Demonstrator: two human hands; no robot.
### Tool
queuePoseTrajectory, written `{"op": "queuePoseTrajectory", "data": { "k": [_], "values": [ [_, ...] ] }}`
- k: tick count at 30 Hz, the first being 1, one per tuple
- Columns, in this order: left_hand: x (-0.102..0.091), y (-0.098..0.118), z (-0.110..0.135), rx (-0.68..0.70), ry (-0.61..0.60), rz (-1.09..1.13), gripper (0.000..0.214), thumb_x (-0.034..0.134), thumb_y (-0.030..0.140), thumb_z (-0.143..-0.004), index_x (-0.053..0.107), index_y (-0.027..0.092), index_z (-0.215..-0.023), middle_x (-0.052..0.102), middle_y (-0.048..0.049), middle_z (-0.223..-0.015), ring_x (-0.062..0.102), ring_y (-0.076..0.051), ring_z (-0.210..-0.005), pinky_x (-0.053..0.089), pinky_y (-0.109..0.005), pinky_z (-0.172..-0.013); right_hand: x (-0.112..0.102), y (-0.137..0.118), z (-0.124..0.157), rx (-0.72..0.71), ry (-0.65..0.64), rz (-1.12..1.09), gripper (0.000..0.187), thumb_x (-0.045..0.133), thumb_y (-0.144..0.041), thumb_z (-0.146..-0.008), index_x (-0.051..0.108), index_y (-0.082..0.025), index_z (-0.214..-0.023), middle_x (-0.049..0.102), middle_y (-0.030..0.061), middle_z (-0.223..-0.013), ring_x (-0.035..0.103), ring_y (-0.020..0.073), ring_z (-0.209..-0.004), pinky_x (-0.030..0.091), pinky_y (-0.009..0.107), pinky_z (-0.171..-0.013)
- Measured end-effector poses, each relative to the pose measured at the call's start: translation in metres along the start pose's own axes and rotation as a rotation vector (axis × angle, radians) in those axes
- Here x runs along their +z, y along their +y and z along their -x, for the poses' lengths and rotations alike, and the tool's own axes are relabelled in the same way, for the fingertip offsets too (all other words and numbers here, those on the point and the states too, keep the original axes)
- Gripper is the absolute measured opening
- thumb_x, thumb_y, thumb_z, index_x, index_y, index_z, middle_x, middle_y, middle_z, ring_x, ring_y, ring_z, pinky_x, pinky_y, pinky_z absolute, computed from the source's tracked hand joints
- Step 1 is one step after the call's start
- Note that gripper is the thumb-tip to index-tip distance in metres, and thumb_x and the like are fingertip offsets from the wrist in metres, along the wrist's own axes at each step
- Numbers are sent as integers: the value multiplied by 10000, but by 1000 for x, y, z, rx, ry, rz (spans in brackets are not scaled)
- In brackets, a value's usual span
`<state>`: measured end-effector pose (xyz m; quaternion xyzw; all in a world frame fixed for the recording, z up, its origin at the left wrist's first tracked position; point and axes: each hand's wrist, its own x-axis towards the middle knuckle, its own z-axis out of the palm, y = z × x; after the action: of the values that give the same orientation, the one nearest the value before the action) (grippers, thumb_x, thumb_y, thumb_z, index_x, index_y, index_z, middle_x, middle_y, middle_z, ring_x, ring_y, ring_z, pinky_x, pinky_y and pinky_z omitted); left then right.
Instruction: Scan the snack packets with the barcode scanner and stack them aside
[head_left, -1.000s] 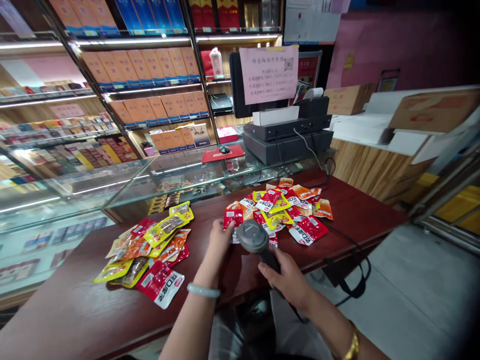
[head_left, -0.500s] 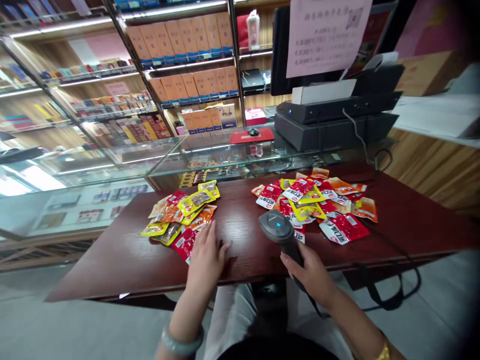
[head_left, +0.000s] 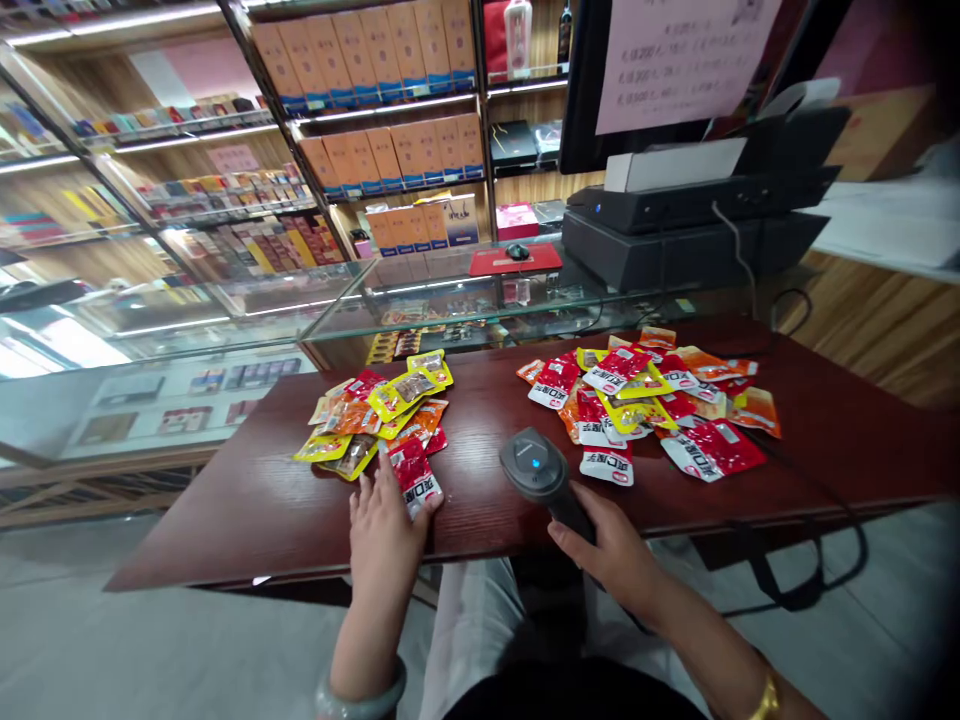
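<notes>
My right hand [head_left: 611, 550] is closed around the handle of a dark grey barcode scanner [head_left: 536, 468], which has a blue light on top and is held over the table's front edge. My left hand [head_left: 386, 530] has its fingers spread beside a red snack packet [head_left: 412, 470] at the front of the left pile; its fingertips and thumb are at the packet's edge. That left pile [head_left: 367, 410] mixes yellow, orange and red snack packets. A larger pile of similar packets [head_left: 637, 385] lies on the right, beyond the scanner.
Both piles lie on a dark red wooden table [head_left: 247, 510]. Behind it stand a glass counter [head_left: 420, 290] with a red mouse pad [head_left: 487, 262] and a black cash drawer [head_left: 675, 250]. A black cable [head_left: 817, 490] runs along the right side. Stocked shelves line the back.
My left hand has shifted left and towards me, uncovering more of the red packet. The scanner has moved slightly left and down in view. The whole view has shifted a little.
</notes>
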<state>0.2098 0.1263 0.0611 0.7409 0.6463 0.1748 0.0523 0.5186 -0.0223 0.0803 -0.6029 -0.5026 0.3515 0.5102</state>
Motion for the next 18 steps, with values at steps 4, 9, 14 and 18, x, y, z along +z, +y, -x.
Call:
{"op": "queuePoseTrajectory", "data": {
  "k": [4,9,14,18],
  "values": [
    [-5,-1,-2,-34,54,-31,1232,875,551,-1053,380,-43,-2012,825,-419,-1667,795,-588,-1589,588,-712,-1405,-2,0,0,0,14,-5,543,911,-612,-944,1011,-264,-1349,1057,170,-1321,980,495,-1226,789,632,-1143],
    [-8,-16,-16,-124,-97,70,877,789,573,-1073,687,84,-1794,938,-315,-1434,874,-560,-1406,679,-624,-1187,-6,-3,-2,-17,-7,12,525,896,-627,-965,1000,-253,-1319,1043,164,-1237,973,461,-1142,795,602,-1107],
    [-20,-30,-30,-189,-170,206,272,734,576,-1075,780,312,-1124,943,-161,-1140,901,-465,-1206,645,-481,-981,-6,-5,-3,-14,-17,19,497,896,-633,-971,989,-236,-1255,993,127,-1044,922,409,-972,786,603,-1108],
    [-19,-3,-21,-168,-79,447,254,710,540,-1083,671,330,-945,848,-56,-902,820,-337,-912,546,-386,-838,-5,-4,-5,-13,-19,-4,469,903,-611,-955,977,-240,-1232,982,122,-1052,893,400,-966,776,585,-1056]
  ]
}}
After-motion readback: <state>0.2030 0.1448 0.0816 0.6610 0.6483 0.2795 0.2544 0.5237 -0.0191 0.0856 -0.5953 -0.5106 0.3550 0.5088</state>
